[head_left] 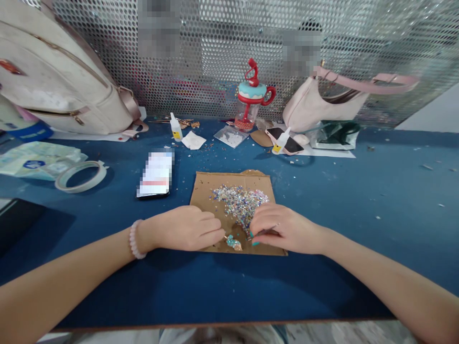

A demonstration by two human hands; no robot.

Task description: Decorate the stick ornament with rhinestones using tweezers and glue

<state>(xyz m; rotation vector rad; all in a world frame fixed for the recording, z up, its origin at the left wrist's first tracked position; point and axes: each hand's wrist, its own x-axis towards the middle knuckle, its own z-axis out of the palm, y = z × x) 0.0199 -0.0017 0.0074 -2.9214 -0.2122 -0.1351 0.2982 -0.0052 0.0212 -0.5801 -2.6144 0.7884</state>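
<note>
My left hand rests over the left side of a cardboard sheet, its fingers closed on the thin end of a small ornament. Turquoise and gold-coloured stones cover the ornament's wider part. In my right hand a pair of slim tweezers is pinched between thumb and fingers, its tip pointing left towards the ornament. Whether the tip holds a stone is too small to tell. A loose heap of glittering rhinestones spreads over the cardboard just beyond both hands, partly hidden by my right hand.
A lit phone and a tape roll lie to the left. Behind stand a glue bottle and a red-handled cup; another glue bottle leans on a phone. A backpack and a pink handbag line the back.
</note>
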